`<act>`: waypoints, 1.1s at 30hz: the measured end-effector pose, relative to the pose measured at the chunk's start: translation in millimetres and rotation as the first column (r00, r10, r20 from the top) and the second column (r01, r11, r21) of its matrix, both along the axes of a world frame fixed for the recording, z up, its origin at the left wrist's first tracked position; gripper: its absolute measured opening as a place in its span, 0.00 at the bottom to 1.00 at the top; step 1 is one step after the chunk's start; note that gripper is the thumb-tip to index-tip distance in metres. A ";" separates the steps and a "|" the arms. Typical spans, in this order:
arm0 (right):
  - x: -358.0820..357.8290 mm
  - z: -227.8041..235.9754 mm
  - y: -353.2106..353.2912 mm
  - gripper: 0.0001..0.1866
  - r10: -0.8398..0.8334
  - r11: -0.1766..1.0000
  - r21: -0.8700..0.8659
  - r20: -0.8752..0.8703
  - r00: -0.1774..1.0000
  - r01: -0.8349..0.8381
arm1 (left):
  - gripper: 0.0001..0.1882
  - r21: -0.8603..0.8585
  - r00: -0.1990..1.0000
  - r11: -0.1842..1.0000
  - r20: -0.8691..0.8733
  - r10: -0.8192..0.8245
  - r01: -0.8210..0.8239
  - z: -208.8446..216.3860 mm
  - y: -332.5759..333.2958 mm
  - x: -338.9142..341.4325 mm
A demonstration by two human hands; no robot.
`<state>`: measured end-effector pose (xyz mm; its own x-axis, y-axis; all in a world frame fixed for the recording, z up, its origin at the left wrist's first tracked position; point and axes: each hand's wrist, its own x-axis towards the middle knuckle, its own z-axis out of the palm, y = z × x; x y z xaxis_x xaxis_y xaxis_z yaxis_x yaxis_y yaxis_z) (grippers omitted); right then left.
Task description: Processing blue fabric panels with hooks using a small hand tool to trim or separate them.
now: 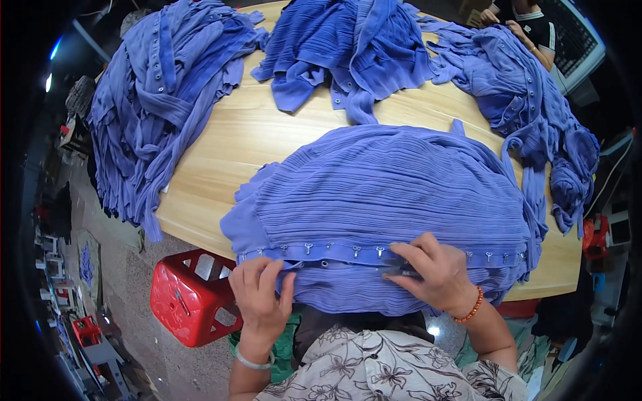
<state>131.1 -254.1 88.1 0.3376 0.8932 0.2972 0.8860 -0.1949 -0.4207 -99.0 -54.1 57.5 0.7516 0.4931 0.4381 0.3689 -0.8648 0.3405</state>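
Note:
A ribbed periwinkle knit cardigan (388, 180) lies spread before me on the table, its front opening running crosswise near the table's front edge. Small metal hooks line the upper placket, and an eyelet shows on the lower one. At the opening's left end, my left hand (261, 294) pinches the placket edge between thumb and fingers. My right hand (435, 273) is curled over the middle of the opening, closed around a small dark tool (406, 270) that looks like thread snips. Its fingertips are beside the hooks; the palm hides most of the tool.
More such cardigans are heaped at the left (167, 87), far middle (334, 47) and right (515, 87) of the wooden table (207, 174). A red plastic stool (180, 301) stands at the table's left front. Another person (528, 23) handles cloth at the far right.

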 end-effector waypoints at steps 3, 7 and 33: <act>-2.5 -1.1 2.2 0.23 0.002 1.000 -0.020 0.094 0.996 0.000 | 0.22 0.046 0.999 0.999 -0.037 0.021 -0.019 -6.2 8.4 7.3; -3.1 -5.8 -2.2 0.24 -0.005 0.999 -0.052 0.118 0.993 0.011 | 0.24 0.089 0.999 0.996 -0.041 -0.027 0.030 -18.3 18.0 8.0; -22.6 -28.9 -51.5 0.17 0.296 0.946 0.089 0.161 0.941 -0.313 | 0.29 -0.005 0.859 0.898 -0.287 -0.423 0.440 2.6 -34.3 28.8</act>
<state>108.5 -305.6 59.2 0.0008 0.9046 0.4263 0.9480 0.1350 -0.2883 -70.1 -88.3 60.2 0.9770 0.0713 0.2010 0.0249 -0.9741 0.2247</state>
